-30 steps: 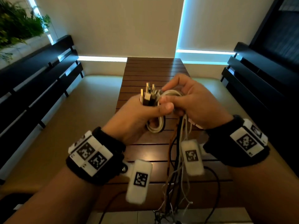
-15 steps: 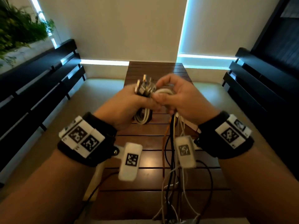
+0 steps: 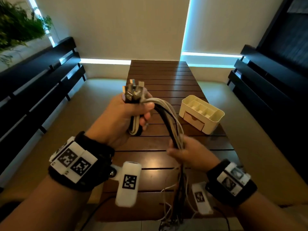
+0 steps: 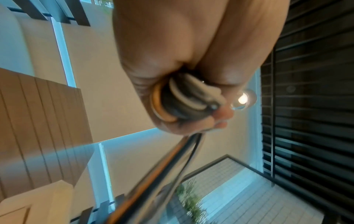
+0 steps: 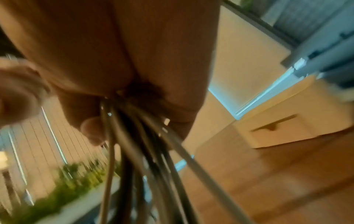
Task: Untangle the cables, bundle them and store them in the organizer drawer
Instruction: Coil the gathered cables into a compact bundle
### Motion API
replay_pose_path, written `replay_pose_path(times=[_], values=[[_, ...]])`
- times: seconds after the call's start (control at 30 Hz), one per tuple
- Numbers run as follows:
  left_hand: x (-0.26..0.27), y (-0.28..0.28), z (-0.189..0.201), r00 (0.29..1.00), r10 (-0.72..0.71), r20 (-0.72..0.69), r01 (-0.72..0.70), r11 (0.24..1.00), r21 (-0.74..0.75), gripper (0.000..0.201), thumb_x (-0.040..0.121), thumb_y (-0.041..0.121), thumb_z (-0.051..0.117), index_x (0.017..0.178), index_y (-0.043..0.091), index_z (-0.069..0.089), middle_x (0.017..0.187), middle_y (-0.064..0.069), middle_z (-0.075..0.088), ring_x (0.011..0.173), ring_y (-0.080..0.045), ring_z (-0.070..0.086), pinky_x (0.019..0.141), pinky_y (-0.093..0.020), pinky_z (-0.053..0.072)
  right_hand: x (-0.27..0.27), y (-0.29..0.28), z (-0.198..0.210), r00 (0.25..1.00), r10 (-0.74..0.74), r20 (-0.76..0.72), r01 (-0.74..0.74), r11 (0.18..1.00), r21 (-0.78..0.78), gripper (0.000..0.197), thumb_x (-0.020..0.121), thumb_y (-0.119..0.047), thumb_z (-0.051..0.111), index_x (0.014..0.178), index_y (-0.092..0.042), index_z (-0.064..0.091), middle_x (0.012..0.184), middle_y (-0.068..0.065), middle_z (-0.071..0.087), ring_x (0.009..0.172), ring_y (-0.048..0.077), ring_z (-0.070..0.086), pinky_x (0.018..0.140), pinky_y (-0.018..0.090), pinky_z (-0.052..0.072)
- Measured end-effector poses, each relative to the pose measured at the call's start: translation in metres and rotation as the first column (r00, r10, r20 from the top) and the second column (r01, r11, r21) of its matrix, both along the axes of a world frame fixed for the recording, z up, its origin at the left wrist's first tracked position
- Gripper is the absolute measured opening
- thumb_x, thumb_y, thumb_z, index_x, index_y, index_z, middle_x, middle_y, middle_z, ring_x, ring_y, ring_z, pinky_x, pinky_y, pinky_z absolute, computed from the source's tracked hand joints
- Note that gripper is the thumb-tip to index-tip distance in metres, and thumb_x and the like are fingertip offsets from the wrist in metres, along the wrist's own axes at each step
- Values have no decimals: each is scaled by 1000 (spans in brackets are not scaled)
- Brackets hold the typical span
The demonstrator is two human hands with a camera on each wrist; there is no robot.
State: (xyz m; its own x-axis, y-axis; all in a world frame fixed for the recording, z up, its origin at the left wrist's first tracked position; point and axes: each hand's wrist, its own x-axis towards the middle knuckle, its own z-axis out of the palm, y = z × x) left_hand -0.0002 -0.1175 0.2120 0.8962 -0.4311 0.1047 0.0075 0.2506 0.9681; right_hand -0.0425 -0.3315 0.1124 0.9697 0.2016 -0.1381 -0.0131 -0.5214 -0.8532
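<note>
Cables [image 3: 168, 119]: mixed white, grey & black strands; one orange loop [image 4: 159, 106] seen in left wrist view. Plug ends [image 3: 133, 92]: silver metal w/ black housings. Organizer [image 3: 202, 114], far right on table: cream-white body, pale tan drawer front [image 3: 194, 120]. Table [image 3: 160, 75]: dark brown wood, slatted, w/ parallel grooves. Wristbands [image 3: 93, 167]: black, carrying white blocks w/ black-and-white square-code patterns. Benches [image 3: 33, 77] left & right: black slats. Plant [image 3: 18, 25], far left: green. Wall [image 3: 116, 27]: beige, w/ cyan-blue light strips.

Cables [image 3: 173, 212] cut off at head view's bottom edge, right hand [image 5: 107, 63] blurred in wrist view, drawer [image 5: 283, 131] smeared.
</note>
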Motion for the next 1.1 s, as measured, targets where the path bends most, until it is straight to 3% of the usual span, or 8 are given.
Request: replay_pose_path(times=[0.13,0.33,0.5,0.67,0.77,0.87,1.0,1.1], values=[[-5,8,2,999,-38,-23,37,998,-46,14,77,3,60,88,10,58,54,-5,45,40,-9,38,40,-22,37,-9,-29,-32,974,-205,-92,182,960,-212,8,92,-25,64,90,-26,57,86,2,63,75,19,62,68,37,57],[13,20,29,1000,-6,1,6,996,-85,18,81,9,57,98,14,59,58,1,46,46,-6,40,45,-21,39,38,-63,53,816,-447,365,518,847,-121,13,92,-34,65,88,-24,58,77,0,59,68,18,58,57,32,45],[14,24,25,1000,-22,-3,22,1000,17,18,77,12,61,64,22,69,61,-1,53,49,-9,47,51,-24,47,35,-57,72,927,-283,247,348,893,-285,11,89,-32,69,88,-25,60,81,6,65,70,21,62,61,34,50],[5,27,10,1000,-9,-9,9,999,34,13,74,8,67,68,20,69,62,-5,54,49,-13,49,50,-27,47,12,-37,29,989,-105,-107,70,953,-293,23,80,-33,78,97,-26,63,92,4,68,79,14,66,81,41,59],[6,28,11,1000,5,-16,-4,998,61,12,75,7,70,71,18,68,61,-5,55,49,-14,50,49,-27,47,4,-41,40,969,-8,-248,-72,948,-309,86,57,-53,85,133,-43,45,123,-14,58,114,11,57,103,42,47],[5,25,10,999,16,-33,-14,998,67,9,73,8,70,76,16,70,60,-6,54,48,-15,48,48,-27,46,-1,-44,70,998,0,-61,-15,966,-258,133,38,-75,81,150,-49,14,145,-22,35,135,3,35,111,32,33],[-1,10,2,998,-55,-15,56,991,122,13,72,7,70,85,7,67,58,-7,55,45,-15,49,46,-27,46,-8,-15,101,943,31,331,-26,999,-22,123,47,-65,83,147,-55,12,149,-25,33,135,-13,32,109,20,29],[-6,-2,-1,992,-124,15,121,984,133,20,74,4,71,93,-1,66,57,-8,56,44,-17,49,46,-27,46,3,14,91,927,84,364,-131,986,106,104,62,-40,90,146,-47,27,141,-15,49,130,-1,47,108,28,41]])
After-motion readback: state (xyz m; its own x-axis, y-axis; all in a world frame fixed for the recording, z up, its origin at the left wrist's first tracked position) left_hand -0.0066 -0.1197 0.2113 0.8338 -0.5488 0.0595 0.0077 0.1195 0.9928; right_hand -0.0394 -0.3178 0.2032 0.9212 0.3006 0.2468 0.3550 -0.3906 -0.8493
